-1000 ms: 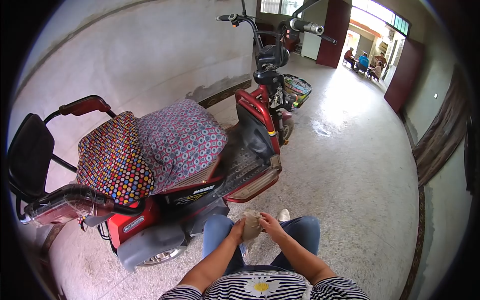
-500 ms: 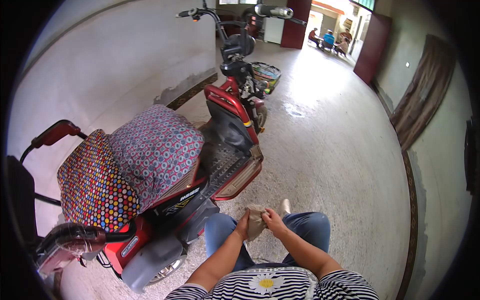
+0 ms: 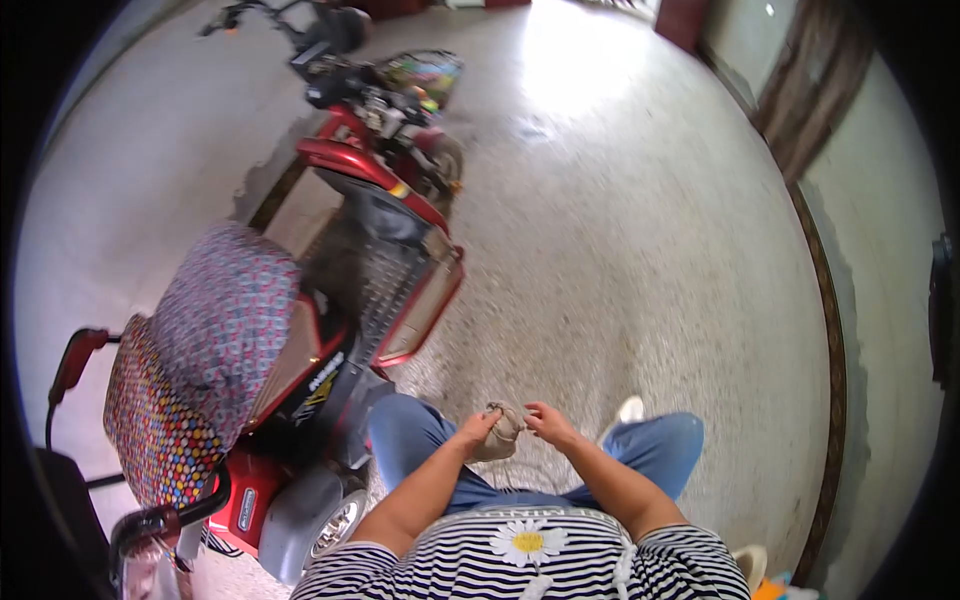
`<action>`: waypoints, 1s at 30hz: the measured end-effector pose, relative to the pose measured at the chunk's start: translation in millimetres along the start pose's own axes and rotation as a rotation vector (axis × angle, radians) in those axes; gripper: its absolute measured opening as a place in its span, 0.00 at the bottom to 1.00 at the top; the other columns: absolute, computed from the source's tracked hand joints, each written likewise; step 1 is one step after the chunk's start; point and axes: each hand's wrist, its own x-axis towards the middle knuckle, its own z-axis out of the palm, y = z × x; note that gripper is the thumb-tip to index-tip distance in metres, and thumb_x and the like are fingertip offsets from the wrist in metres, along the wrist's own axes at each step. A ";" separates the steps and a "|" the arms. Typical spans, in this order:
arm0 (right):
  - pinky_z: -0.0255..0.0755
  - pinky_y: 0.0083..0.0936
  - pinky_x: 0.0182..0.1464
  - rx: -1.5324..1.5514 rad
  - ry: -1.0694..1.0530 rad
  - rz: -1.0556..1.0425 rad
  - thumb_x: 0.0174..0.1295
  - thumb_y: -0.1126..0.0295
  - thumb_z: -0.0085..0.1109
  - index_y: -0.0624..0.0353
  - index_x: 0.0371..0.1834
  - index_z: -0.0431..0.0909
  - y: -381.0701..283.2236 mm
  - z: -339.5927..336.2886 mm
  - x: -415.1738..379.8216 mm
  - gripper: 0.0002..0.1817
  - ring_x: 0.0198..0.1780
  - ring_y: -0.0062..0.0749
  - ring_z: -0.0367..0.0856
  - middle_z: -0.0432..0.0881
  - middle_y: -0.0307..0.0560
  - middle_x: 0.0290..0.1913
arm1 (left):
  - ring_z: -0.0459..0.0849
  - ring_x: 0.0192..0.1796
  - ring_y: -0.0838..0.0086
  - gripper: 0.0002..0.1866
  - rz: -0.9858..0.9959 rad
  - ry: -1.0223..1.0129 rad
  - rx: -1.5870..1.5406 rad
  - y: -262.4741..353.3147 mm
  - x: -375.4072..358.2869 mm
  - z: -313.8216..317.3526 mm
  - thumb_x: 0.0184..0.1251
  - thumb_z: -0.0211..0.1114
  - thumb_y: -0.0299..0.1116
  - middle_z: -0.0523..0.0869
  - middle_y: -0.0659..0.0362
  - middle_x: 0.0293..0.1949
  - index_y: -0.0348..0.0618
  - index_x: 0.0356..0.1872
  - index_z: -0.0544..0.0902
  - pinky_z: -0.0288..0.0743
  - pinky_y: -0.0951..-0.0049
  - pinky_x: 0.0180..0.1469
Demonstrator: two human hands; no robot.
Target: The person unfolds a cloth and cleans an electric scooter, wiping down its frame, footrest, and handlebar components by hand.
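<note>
A beige, crumpled piece that looks like cloth (image 3: 503, 440) is held over my lap, between my knees. My left hand (image 3: 476, 430) grips its left side, thumb on top. Just off its right edge is my right hand (image 3: 550, 424), fingers bent toward a pinch; anything between them is too small to make out. Both forearms extend forward above my jeans (image 3: 655, 450). Beyond my right hand a pale shoe (image 3: 630, 410) shows at my right knee.
On the left stands a red electric tricycle (image 3: 345, 160), its seat under a patterned cover (image 3: 225, 310) and a dotted one (image 3: 155, 420). A brown curtain (image 3: 815, 90) hangs on the right wall. Something orange (image 3: 770, 588) lies low behind my right side.
My view has tipped downward and shifted right. My right hand has come away from the beige cloth, leaving a small gap; the left keeps hold. My knees are wider apart.
</note>
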 end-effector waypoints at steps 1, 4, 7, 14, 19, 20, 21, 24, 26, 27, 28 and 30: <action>0.74 0.30 0.40 -0.272 -0.032 -0.148 0.60 0.60 0.54 0.60 0.47 0.76 18.2 -9.1 -6.6 0.17 0.39 0.36 0.80 0.82 0.53 0.40 | 0.80 0.39 0.72 0.24 -0.085 -0.050 0.001 3.4 -11.8 11.6 0.63 0.56 0.50 0.82 0.56 0.40 0.39 0.48 0.76 0.73 0.70 0.38; 0.73 0.33 0.43 -0.711 -0.507 -0.073 0.59 0.57 0.54 0.59 0.42 0.79 51.7 -18.4 -20.1 0.17 0.40 0.42 0.80 0.82 0.53 0.39 | 0.80 0.40 0.71 0.23 -0.206 -0.081 -0.053 24.0 -20.6 34.9 0.64 0.55 0.49 0.82 0.56 0.40 0.39 0.48 0.76 0.74 0.69 0.40; 0.71 0.38 0.44 -0.573 -0.660 -0.102 0.58 0.51 0.51 0.57 0.37 0.81 86.1 -3.7 -45.6 0.21 0.39 0.48 0.79 0.82 0.54 0.36 | 0.81 0.41 0.70 0.23 -0.227 -0.046 -0.160 53.1 -10.6 47.8 0.64 0.54 0.49 0.82 0.55 0.41 0.39 0.48 0.76 0.75 0.68 0.42; 0.70 0.36 0.46 -0.562 -1.023 -0.003 0.59 0.51 0.48 0.62 0.40 0.79 122.0 44.0 -34.7 0.24 0.41 0.43 0.79 0.81 0.57 0.40 | 0.82 0.41 0.71 0.20 -0.185 -0.196 -0.097 104.4 36.1 81.8 0.66 0.52 0.47 0.82 0.56 0.42 0.42 0.48 0.76 0.77 0.69 0.41; 0.69 0.38 0.46 -0.248 -1.118 -0.089 0.55 0.54 0.51 0.57 0.39 0.80 144.7 38.5 -11.9 0.19 0.41 0.45 0.79 0.81 0.57 0.40 | 0.80 0.44 0.71 0.20 -0.283 -0.195 -0.139 136.2 77.7 87.0 0.66 0.53 0.46 0.81 0.55 0.44 0.41 0.50 0.74 0.76 0.70 0.44; 0.69 0.38 0.46 0.015 -1.017 0.063 0.56 0.52 0.51 0.57 0.39 0.80 139.3 26.7 -17.5 0.20 0.41 0.47 0.79 0.81 0.57 0.40 | 0.80 0.45 0.71 0.20 -0.288 -0.245 -0.225 144.5 81.6 83.4 0.67 0.53 0.45 0.81 0.55 0.45 0.40 0.51 0.74 0.76 0.69 0.45; 0.69 0.38 0.46 0.015 -1.043 0.064 0.56 0.52 0.51 0.57 0.39 0.80 134.8 18.7 -8.2 0.20 0.41 0.47 0.79 0.81 0.57 0.40 | 0.80 0.47 0.70 0.21 -0.319 -0.280 -0.351 147.9 90.9 75.3 0.68 0.52 0.45 0.80 0.54 0.47 0.39 0.52 0.72 0.76 0.69 0.47; 0.69 0.39 0.46 -0.224 -1.051 0.099 0.57 0.50 0.50 0.57 0.39 0.80 122.0 6.0 12.0 0.21 0.42 0.49 0.78 0.80 0.57 0.40 | 0.79 0.52 0.67 0.21 -0.379 -0.253 -0.571 151.3 116.0 59.2 0.70 0.49 0.43 0.77 0.53 0.52 0.38 0.55 0.69 0.75 0.67 0.52; 0.69 0.39 0.47 -0.389 -1.039 0.124 0.58 0.49 0.50 0.57 0.40 0.79 110.2 -8.6 16.6 0.22 0.43 0.51 0.78 0.80 0.57 0.40 | 0.78 0.53 0.65 0.21 -0.356 -0.139 -0.838 153.7 125.9 55.2 0.70 0.49 0.42 0.75 0.52 0.54 0.38 0.56 0.69 0.73 0.66 0.55; 0.69 0.40 0.47 -0.409 -0.969 0.209 0.58 0.46 0.49 0.57 0.43 0.78 78.3 -32.6 30.7 0.25 0.44 0.52 0.77 0.80 0.57 0.41 | 0.78 0.53 0.65 0.22 -0.326 -0.152 -0.866 155.9 128.0 51.2 0.70 0.46 0.44 0.75 0.53 0.55 0.40 0.57 0.68 0.72 0.65 0.57; 0.69 0.40 0.47 -0.467 -0.925 0.215 0.57 0.45 0.50 0.55 0.44 0.77 52.5 -59.1 49.7 0.25 0.45 0.52 0.77 0.80 0.56 0.42 | 0.78 0.53 0.65 0.22 -0.330 -0.145 -0.879 162.4 126.2 47.9 0.70 0.46 0.44 0.75 0.53 0.55 0.40 0.57 0.68 0.72 0.65 0.57; 0.70 0.38 0.47 -0.567 -0.817 0.243 0.57 0.43 0.51 0.54 0.45 0.77 19.2 -111.7 92.1 0.26 0.46 0.50 0.78 0.80 0.54 0.42 | 0.75 0.56 0.63 0.25 -0.349 -0.176 -1.164 174.8 118.3 41.8 0.70 0.43 0.47 0.74 0.53 0.57 0.40 0.60 0.67 0.68 0.63 0.61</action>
